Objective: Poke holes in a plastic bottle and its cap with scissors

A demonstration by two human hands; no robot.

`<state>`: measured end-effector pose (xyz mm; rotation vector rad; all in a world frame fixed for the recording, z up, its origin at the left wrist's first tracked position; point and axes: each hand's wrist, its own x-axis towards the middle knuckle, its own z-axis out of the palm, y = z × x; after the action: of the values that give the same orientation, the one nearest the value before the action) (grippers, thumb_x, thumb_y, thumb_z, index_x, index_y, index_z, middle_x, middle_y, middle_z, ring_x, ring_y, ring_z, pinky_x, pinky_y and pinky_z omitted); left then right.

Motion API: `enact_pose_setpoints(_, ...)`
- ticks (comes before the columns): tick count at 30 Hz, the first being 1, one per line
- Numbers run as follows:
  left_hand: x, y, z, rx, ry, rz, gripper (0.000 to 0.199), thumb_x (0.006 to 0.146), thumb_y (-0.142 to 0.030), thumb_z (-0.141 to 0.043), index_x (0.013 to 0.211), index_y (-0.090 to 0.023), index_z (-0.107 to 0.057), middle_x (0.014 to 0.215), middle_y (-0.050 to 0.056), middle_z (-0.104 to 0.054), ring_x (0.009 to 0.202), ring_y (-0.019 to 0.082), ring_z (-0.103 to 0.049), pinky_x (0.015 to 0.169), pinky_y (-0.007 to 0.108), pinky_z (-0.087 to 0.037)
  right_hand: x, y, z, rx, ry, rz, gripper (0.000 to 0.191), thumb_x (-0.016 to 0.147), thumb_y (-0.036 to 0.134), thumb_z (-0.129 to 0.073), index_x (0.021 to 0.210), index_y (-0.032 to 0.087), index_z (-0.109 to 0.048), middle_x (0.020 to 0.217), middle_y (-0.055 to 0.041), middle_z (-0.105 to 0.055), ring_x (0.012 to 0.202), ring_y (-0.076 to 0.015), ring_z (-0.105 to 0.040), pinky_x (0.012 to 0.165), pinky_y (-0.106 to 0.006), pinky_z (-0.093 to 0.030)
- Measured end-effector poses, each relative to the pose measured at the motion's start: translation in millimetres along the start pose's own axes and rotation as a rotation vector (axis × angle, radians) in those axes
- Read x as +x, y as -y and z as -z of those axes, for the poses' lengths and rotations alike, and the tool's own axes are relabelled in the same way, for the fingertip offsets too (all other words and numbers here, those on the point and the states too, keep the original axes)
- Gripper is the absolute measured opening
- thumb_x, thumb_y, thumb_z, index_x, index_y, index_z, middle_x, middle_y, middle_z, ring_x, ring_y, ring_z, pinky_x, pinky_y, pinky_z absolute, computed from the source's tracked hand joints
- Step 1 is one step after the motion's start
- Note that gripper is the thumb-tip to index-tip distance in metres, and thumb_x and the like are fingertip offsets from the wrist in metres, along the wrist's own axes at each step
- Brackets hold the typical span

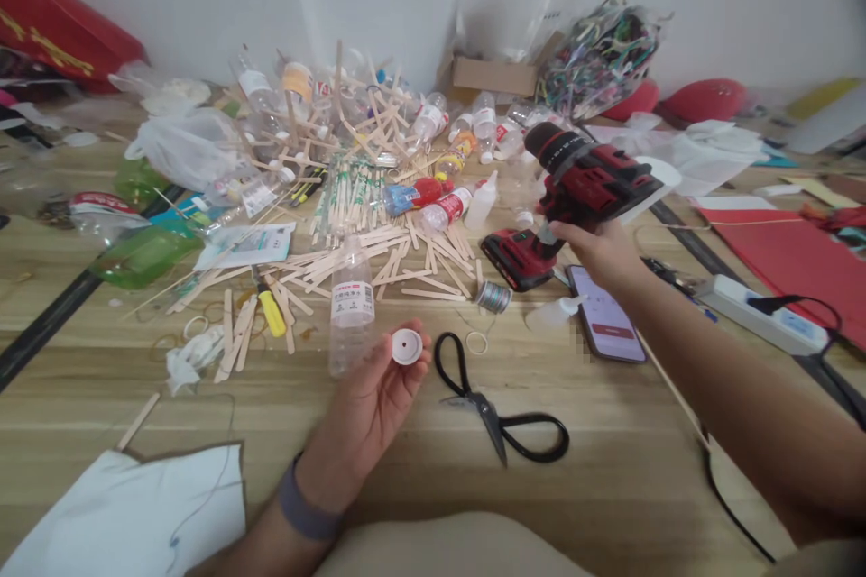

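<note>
Between the thumb and fingers of my left hand (379, 401) is a white bottle cap (407, 347), its hollow side facing me with a small dark hole at the centre. My right hand (599, 252) grips the handle of a red and black cordless drill (588, 176). The drill's chuck points up and to the left, and its battery hangs low near the table. Just behind my left hand stands a clear plastic bottle (352, 302) with a white label. Black-handled scissors (491, 415) lie spread to the right of my left hand.
Wooden craft sticks (406, 257) are strewn across the middle. A thread spool (493, 296), a phone (605, 315) and a small squeeze bottle (555, 313) lie under the drill. A yellow-handled screwdriver (271, 311) is at left, a power strip (764, 315) at right. Bottles and bags crowd the back.
</note>
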<state>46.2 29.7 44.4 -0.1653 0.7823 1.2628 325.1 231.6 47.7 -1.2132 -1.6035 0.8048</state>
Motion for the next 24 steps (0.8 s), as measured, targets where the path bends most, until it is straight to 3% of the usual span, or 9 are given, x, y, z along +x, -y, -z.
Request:
enact_pose_setpoints(4,-1.7,-1.4,1.3,-0.015,0.049,0.007,0.034,0.102,-0.022,-0.040,0.092,-0.006,-0.069,0.071,0.008,-0.068,0.058,0.009,-0.064,0.055,0.016,-0.057,-55.2,22.6,35.1,-0.081,-0.131,-0.009,0.027,0.081,0.044,-0.073,0.106,0.035,-0.065,0.107,-0.0032,-0.066,0.097,-0.0275,-0.061,0.092,-0.046,-0.048)
enact_pose_setpoints(6,-0.6,-1.8,1.7,0.003,0.080,-0.017,0.033,0.100,-0.028,-0.045,0.085,-0.009,-0.068,0.067,0.004,-0.063,0.052,0.008,-0.057,0.048,0.015,-0.051,-98.2,34.5,42.7,-0.463,-0.172,0.113,0.014,0.092,0.041,-0.061,0.105,0.038,-0.066,0.101,-0.0058,-0.067,0.089,-0.0298,-0.062,0.081,-0.047,-0.050)
enact_pose_setpoints(9,-0.5,-1.8,1.7,0.030,0.149,-0.064,0.041,0.098,-0.040,-0.050,0.070,-0.012,-0.062,0.060,0.000,-0.053,0.046,0.006,-0.046,0.042,0.015,-0.042,-162.7,40.0,27.8,-0.589,0.274,0.275,0.009,0.091,0.034,-0.061,0.095,0.032,-0.070,0.089,-0.0043,-0.070,0.074,-0.0261,-0.066,0.064,-0.040,-0.056)
enact_pose_setpoints(10,-1.1,-1.6,1.6,0.040,0.168,-0.083,0.044,0.097,-0.043,-0.050,0.067,-0.013,-0.060,0.058,-0.001,-0.050,0.045,0.006,-0.043,0.041,0.015,-0.039,-180.3,37.4,17.5,-0.619,0.526,0.342,0.018,0.095,0.028,-0.054,0.102,0.029,-0.070,0.101,-0.0066,-0.071,0.088,-0.0265,-0.068,0.073,-0.040,-0.059)
enact_pose_setpoints(11,-1.9,-1.3,1.7,0.053,0.180,-0.105,0.047,0.097,-0.046,-0.048,0.064,-0.014,-0.058,0.057,-0.002,-0.047,0.044,0.006,-0.041,0.042,0.016,-0.038,-194.8,32.9,6.3,-0.697,0.627,0.379,0.024,0.097,0.021,-0.049,0.111,0.024,-0.069,0.111,-0.0093,-0.070,0.099,-0.0273,-0.068,0.083,-0.041,-0.059)
enact_pose_setpoints(15,-3.0,0.3,2.7,0.132,0.176,-0.252,0.057,0.099,-0.053,-0.036,0.063,-0.015,-0.059,0.055,-0.001,-0.048,0.046,0.009,-0.043,0.046,0.019,-0.038,-219.1,13.1,-26.6,-0.771,0.679,0.334,0.034,0.089,0.002,-0.041,0.112,0.011,-0.065,0.108,-0.0192,-0.067,0.106,-0.0341,-0.064,0.092,-0.054,-0.053)
enact_pose_setpoints(19,2.5,2.2,5.5,0.186,0.136,-0.513,0.063,0.098,-0.058,-0.030,0.065,-0.016,-0.064,0.060,0.003,-0.058,0.057,0.013,-0.056,0.058,0.023,-0.045,-208.1,22.9,-23.9,-0.689,0.733,0.301,0.025,0.094,0.009,-0.037,0.102,0.014,-0.060,0.098,-0.0144,-0.066,0.090,-0.0250,-0.066,0.080,-0.040,-0.056)
enact_pose_setpoints(21,5.1,3.2,7.5,0.233,0.137,-0.602,0.062,0.098,-0.059,-0.032,0.065,-0.018,-0.065,0.068,0.006,-0.066,0.071,0.016,-0.064,0.068,0.024,-0.047,-203.1,37.4,-16.9,-0.501,0.804,0.163,0.021,0.101,0.020,-0.036,0.099,0.017,-0.057,0.086,-0.0078,-0.064,0.076,-0.0181,-0.063,0.069,-0.030,-0.054)
enact_pose_setpoints(24,5.5,5.5,11.3,0.354,0.239,-0.631,0.060,0.097,-0.058,-0.035,0.065,-0.018,-0.066,0.089,0.011,-0.075,0.101,0.020,-0.066,0.087,0.027,-0.045,-204.2,56.2,-12.5,0.167,0.876,-0.364,0.029,0.103,0.044,-0.041,0.092,0.019,-0.052,0.068,0.0021,-0.049,0.054,-0.0106,-0.047,0.053,-0.022,-0.045)
